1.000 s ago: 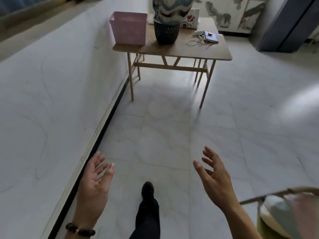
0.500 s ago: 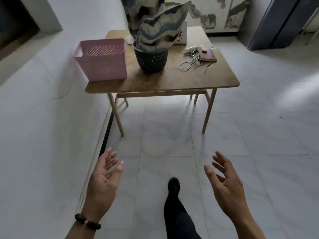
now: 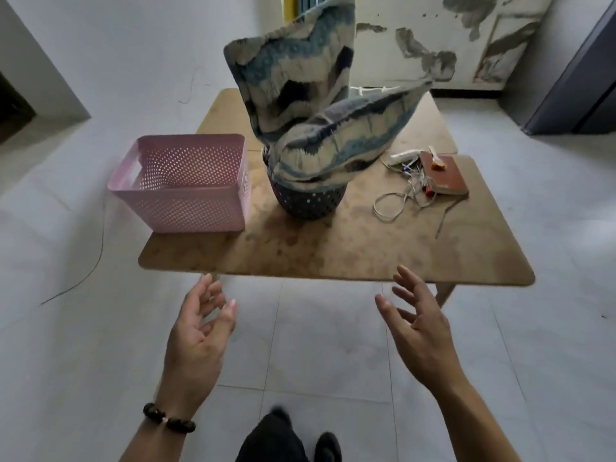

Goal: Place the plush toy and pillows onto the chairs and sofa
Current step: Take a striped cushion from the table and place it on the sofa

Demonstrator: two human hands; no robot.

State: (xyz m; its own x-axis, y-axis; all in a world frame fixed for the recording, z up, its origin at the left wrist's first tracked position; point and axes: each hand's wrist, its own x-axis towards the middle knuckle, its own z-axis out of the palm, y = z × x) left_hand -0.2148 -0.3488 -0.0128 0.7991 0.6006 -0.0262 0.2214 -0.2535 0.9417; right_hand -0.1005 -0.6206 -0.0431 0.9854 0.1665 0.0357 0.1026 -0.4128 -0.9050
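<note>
Two blue, beige and black patterned pillows stand stuffed in a dark perforated basket (image 3: 306, 203) on a wooden table (image 3: 350, 251). The upright pillow (image 3: 293, 75) leans back; the lower pillow (image 3: 343, 145) slants to the right over the basket's rim. My left hand (image 3: 198, 341), with a bead bracelet at the wrist, and my right hand (image 3: 420, 331) are raised palms inward just short of the table's near edge. Both are empty with fingers spread. No plush toy, chair or sofa shows.
An empty pink perforated bin (image 3: 183, 185) stands at the table's left. A brown notebook (image 3: 443, 176) and a tangle of cables (image 3: 400, 191) lie at the right. A white wall runs along the left, a dark door (image 3: 580, 88) stands at the right. My dark shoe (image 3: 328, 446) is on the tiled floor.
I have walked up to the table, which now fills the view. Both open hands have risen toward its near edge. The chair seen at the lower right earlier has left the view.
</note>
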